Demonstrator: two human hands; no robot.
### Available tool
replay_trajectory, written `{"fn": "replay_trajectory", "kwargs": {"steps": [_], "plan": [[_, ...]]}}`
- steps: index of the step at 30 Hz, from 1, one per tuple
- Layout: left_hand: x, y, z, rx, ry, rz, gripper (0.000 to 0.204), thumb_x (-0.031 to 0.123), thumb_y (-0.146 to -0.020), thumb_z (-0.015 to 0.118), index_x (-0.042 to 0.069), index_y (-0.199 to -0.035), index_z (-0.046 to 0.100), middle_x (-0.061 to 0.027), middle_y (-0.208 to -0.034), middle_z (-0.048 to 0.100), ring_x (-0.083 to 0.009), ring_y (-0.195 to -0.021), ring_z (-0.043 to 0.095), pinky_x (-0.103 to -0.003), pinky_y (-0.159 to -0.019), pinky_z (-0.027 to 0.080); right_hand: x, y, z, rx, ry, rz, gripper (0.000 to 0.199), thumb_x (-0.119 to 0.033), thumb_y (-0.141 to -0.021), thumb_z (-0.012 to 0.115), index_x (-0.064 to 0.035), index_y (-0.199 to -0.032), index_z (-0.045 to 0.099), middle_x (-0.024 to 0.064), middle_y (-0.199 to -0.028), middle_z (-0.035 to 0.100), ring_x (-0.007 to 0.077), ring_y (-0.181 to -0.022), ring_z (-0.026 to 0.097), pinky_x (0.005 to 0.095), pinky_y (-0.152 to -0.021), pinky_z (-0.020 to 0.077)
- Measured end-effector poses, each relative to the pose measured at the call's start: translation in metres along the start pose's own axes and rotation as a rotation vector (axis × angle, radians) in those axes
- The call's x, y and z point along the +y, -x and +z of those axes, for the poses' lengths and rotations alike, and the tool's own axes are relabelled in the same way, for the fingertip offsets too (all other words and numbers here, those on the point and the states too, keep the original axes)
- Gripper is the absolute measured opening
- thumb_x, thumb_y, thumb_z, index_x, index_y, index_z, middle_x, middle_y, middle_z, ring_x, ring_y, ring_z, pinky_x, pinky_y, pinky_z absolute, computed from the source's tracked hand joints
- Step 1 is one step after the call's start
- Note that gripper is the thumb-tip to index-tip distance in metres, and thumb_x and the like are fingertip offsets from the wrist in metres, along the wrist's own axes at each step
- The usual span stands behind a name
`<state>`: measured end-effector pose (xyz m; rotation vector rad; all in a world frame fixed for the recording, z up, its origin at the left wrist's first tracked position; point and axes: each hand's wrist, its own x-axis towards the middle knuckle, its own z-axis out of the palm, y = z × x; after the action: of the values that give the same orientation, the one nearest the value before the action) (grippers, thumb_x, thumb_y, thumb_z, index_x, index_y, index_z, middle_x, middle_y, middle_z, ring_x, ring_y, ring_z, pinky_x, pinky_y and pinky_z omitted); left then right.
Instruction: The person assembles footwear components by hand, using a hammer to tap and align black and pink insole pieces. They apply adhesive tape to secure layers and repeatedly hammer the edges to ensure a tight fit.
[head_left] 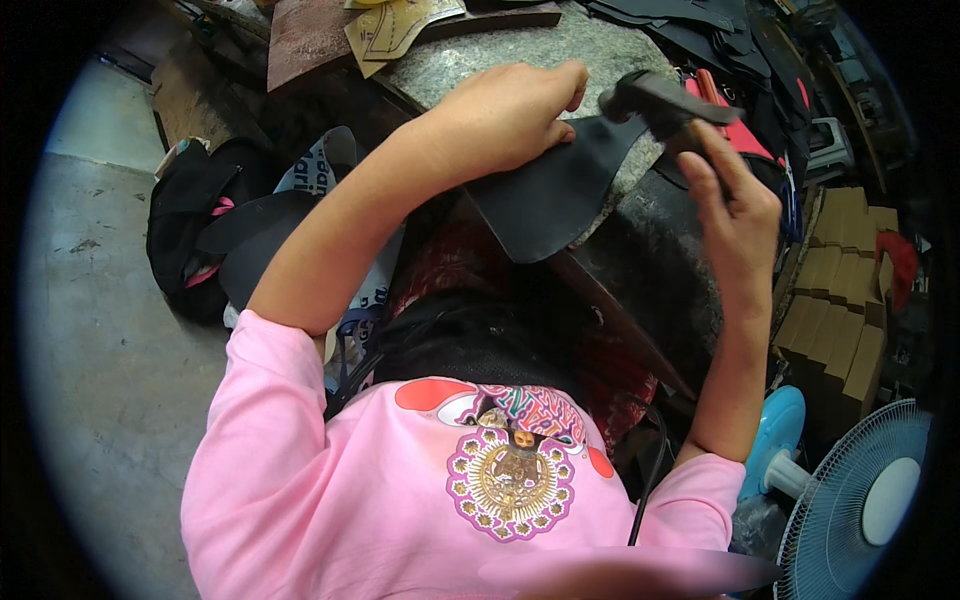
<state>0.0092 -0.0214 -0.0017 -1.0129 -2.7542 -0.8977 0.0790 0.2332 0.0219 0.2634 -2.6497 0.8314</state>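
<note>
My right hand (735, 200) is wrapped round the handle of a hammer (665, 100), whose dark head is raised over the stone slab (540, 48). Across the slab's near edge lies a flat black leather-like piece (545, 190), its rounded lower end hanging toward my lap. My left hand (515, 110) rests on the far part of that piece with fingers curled and the thumb down at its edge. What the left fingertips pinch is partly hidden by the hand itself.
Yellow pattern pieces (400, 30) and a brown board (310, 40) lie at the far left of the slab. More black cut pieces (690, 25) are heaped at the far right. Small cardboard boxes (835, 300) and a fan (860, 510) stand right. A black bag (190, 230) sits left.
</note>
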Motion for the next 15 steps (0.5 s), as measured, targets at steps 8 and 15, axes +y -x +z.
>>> {"fn": "replay_trajectory", "kwargs": {"steps": [8,15], "plan": [[-0.002,0.005,0.004,0.145,0.099,-0.007,0.027,0.016,-0.091,0.067,0.007,-0.113,0.053,-0.0203,-0.082,0.066,-0.0406,-0.08,0.065,-0.046,-0.07,0.049,-0.003,0.027,-0.003,-0.14,-0.09,0.158,0.036,-0.02,-0.093,0.071,0.0001,-0.122,0.065,0.014,-0.09,0.073,0.0163,-0.073,0.067,0.028,-0.071,0.0518],[-0.005,-0.015,0.028,0.296,0.08,-0.032,0.028,0.019,-0.093,0.061,0.005,-0.117,0.056,-0.0204,-0.09,0.067,-0.0414,-0.087,0.065,-0.049,-0.078,0.052,-0.005,0.052,-0.028,0.115,-0.376,0.148,0.034,-0.019,-0.096,0.069,0.0039,-0.121,0.066,0.0027,-0.088,0.071,0.0111,-0.074,0.061,0.025,-0.07,0.0502]]}}
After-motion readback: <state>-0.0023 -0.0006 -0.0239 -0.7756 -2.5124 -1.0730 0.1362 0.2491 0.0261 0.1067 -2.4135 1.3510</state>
